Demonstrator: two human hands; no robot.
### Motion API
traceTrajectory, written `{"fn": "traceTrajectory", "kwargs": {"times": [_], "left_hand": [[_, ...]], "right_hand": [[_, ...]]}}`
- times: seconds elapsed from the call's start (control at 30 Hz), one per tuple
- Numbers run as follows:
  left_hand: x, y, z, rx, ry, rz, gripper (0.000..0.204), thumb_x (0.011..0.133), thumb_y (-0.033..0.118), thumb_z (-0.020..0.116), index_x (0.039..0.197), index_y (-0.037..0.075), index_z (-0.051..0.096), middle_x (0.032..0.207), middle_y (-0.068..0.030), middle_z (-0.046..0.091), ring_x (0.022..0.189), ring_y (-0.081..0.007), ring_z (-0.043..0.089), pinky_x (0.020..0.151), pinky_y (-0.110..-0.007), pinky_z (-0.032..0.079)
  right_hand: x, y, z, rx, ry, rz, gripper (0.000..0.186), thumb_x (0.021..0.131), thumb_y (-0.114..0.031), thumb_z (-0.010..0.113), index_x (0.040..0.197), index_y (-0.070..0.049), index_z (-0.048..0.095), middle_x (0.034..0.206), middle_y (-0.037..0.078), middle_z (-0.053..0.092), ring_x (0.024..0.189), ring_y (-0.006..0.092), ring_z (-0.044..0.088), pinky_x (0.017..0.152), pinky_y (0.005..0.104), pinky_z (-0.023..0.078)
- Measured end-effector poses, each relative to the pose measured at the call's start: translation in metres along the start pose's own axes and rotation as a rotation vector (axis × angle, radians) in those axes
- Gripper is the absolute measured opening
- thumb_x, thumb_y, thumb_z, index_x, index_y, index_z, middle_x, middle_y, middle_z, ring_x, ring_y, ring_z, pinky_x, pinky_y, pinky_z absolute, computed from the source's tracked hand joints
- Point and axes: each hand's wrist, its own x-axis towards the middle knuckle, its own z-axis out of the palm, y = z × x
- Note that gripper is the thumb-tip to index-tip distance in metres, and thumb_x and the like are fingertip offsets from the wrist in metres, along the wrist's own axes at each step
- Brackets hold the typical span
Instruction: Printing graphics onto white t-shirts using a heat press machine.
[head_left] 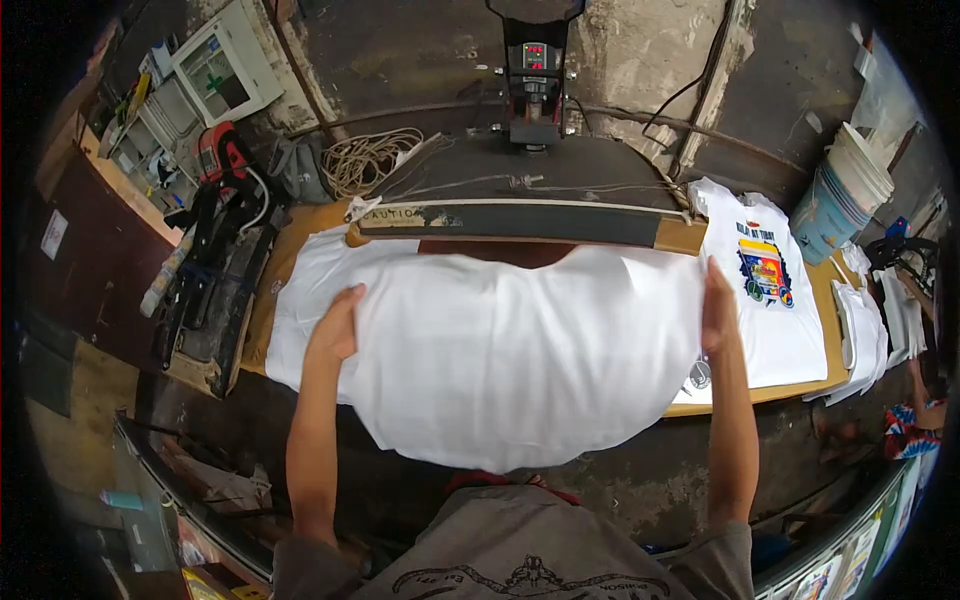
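Both hands (pixel 335 325) (pixel 717 305) flat, ungripping, on white shirt (pixel 510 350); stacked cups (pixel 862 165) in blue bucket (pixel 822 215) beyond.

Wooden table (pixel 300 225) against the wall. Plain white shirt (pixel 500 350) spread across it, printed shirt (pixel 765 300) at right, coiled rope (pixel 370 160) behind.

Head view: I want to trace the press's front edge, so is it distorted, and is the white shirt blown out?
Head view: fisheye bends the heat press front edge into an arc, black vignette rings the frame; the white shirt is bright with faint folds showing; left hand and right hand look sharp.
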Motion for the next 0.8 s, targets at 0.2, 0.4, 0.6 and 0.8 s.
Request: {"fn": "traceTrajectory", "kwargs": {"times": [0.2, 0.4, 0.6, 0.8], "left_hand": [[0.022, -0.051, -0.034, 0.340, -0.183, -0.017, 0.017, 0.089, 0.009, 0.061, 0.100, -0.004, 0.061, 0.096, -0.0073, 0.066, 0.087, -0.0153, 0.062, 0.079, -0.030, 0.052], [-0.030, -0.066, -0.032, 0.277, -0.104, 0.164, 0.029, 0.086, 0.001, 0.061, 0.114, -0.007, 0.058, 0.105, -0.0145, 0.065, 0.095, -0.0208, 0.062, 0.087, -0.033, 0.050], [-0.131, -0.045, -0.017, 0.112, -0.107, 0.217, 0.045, 0.079, -0.012, 0.061, 0.122, -0.006, 0.054, 0.117, -0.0145, 0.058, 0.108, -0.0192, 0.056, 0.095, -0.029, 0.043], [-0.103, -0.019, 0.003, 0.401, -0.090, 0.417, 0.044, 0.081, -0.012, 0.055, 0.124, -0.004, 0.052, 0.114, -0.0104, 0.057, 0.105, -0.0176, 0.055, 0.094, -0.029, 0.043]], "right_hand": [[-0.004, 0.066, -0.055, -0.518, 0.029, 0.022, 0.017, 0.085, -0.009, 0.063, 0.098, 0.003, 0.066, 0.094, 0.010, 0.067, 0.082, 0.0175, 0.064, 0.077, 0.0315, 0.052], [-0.048, 0.071, -0.080, -0.450, 0.147, -0.128, 0.030, 0.083, -0.010, 0.068, 0.108, 0.005, 0.062, 0.096, 0.012, 0.066, 0.084, 0.0167, 0.063, 0.074, 0.0305, 0.052], [-0.136, 0.033, -0.021, -0.348, 0.140, -0.333, 0.047, 0.075, 0.009, 0.065, 0.121, 0.008, 0.055, 0.112, 0.021, 0.062, 0.093, 0.0207, 0.063, 0.081, 0.0296, 0.052], [-0.100, 0.016, -0.006, -0.590, 0.116, -0.473, 0.040, 0.076, 0.009, 0.064, 0.115, 0.008, 0.059, 0.102, 0.017, 0.065, 0.085, 0.0174, 0.063, 0.077, 0.0249, 0.051]]}}
